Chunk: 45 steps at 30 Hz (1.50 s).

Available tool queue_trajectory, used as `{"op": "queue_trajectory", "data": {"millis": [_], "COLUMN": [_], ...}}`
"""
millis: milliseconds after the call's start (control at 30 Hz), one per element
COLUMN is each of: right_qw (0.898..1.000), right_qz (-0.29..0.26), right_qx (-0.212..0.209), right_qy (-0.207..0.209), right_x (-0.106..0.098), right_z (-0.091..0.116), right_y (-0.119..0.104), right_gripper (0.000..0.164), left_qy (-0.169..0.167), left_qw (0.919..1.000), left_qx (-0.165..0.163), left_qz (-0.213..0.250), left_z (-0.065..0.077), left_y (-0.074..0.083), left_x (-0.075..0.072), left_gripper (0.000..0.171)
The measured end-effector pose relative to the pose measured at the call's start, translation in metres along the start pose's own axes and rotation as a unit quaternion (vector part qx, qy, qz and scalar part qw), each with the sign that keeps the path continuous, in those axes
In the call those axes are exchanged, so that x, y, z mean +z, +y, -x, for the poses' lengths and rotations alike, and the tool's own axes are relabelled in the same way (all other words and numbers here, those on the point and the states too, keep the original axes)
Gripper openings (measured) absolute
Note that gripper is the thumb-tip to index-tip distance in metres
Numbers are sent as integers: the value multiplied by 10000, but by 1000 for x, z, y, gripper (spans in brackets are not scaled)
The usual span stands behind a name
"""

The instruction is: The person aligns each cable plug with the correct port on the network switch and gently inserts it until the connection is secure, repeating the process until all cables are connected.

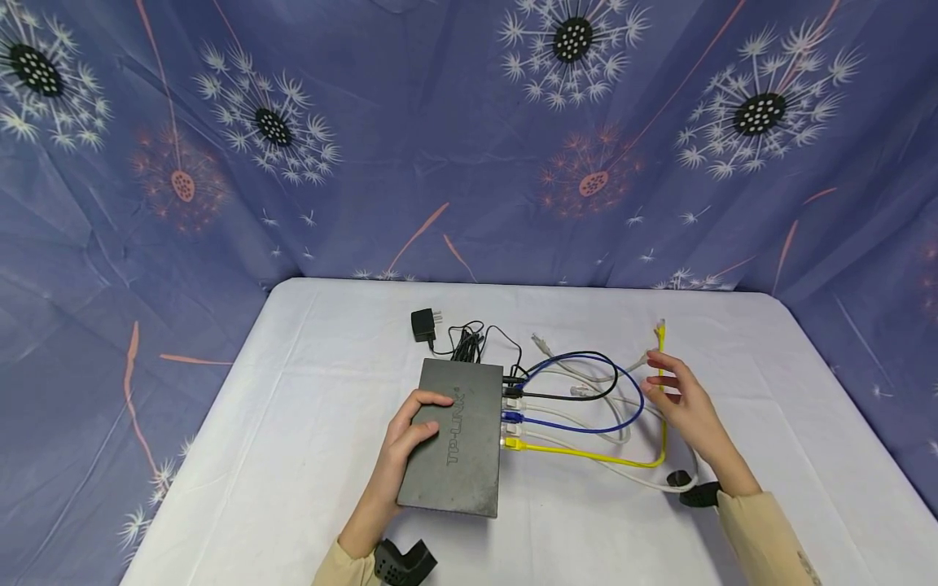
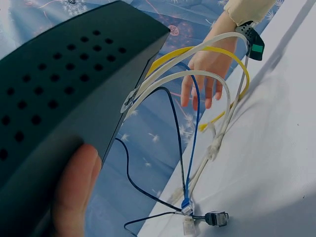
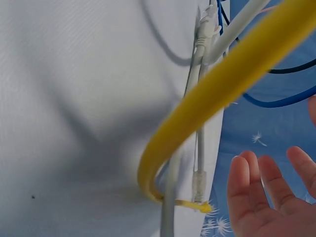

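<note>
My left hand (image 1: pixel 406 443) grips a dark grey TP-LINK network switch (image 1: pixel 469 480) by its left side, with fingers lying on the top face. Network cables are plugged into its right side: a yellow cable (image 1: pixel 586 452), a blue cable (image 1: pixel 572 427), a black cable (image 1: pixel 564 396) and several white ones. My right hand (image 1: pixel 677 403) is beside the cables' loops at the right, near the upright stretch of the yellow cable. In the right wrist view, its fingers (image 3: pixel 276 182) are spread and hold nothing. The vented wall of the switch fills the left of the left wrist view.
A black power adapter (image 1: pixel 422 325) lies behind the switch, its bundled cord (image 1: pixel 466 346) beside it. Loose cable plugs, including a white plug (image 1: pixel 541 343), lie on the white tabletop (image 1: pixel 337 358). A blue dandelion-print curtain (image 1: pixel 410 122) hangs at the back and sides.
</note>
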State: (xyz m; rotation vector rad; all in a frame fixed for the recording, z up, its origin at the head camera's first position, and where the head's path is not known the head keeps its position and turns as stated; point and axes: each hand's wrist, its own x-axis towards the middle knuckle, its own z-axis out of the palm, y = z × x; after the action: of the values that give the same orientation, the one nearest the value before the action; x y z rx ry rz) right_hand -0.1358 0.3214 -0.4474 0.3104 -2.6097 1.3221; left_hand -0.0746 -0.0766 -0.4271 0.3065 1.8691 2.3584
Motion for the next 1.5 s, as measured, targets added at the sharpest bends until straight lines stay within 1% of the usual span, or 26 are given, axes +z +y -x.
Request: {"op": "queue_trajectory", "data": {"millis": [200, 467, 900, 1033, 1267, 1500], "right_qw": [9992, 9968, 9920, 9903, 9900, 9883], "right_qz": [-189, -236, -494, -540, -525, -518], "right_qx": [204, 380, 574, 634, 618, 789], "right_qy": [-276, -657, -1014, -1113, -1153, -1199], "right_x": [-1, -4, -4, -3, -3, -1], "right_z": [-3, -9, -20, -24, -28, -32], "right_y": [7, 16, 26, 30, 33, 36], "right_gripper": [49, 47, 49, 49, 49, 50], "left_qy": [-18, -16, 10, 22, -30, 24], "left_qw": [10000, 10000, 10000, 10000, 10000, 9999], "left_qx": [11, 8, 4, 18, 48, 11], "left_qz": [9, 11, -32, -47, -16, -97], "left_z": [0, 0, 0, 0, 0, 0], "left_y": [-1, 0, 0, 0, -1, -1], "left_x": [0, -1, 0, 0, 0, 0], "left_gripper": [31, 31, 31, 31, 31, 31]}}
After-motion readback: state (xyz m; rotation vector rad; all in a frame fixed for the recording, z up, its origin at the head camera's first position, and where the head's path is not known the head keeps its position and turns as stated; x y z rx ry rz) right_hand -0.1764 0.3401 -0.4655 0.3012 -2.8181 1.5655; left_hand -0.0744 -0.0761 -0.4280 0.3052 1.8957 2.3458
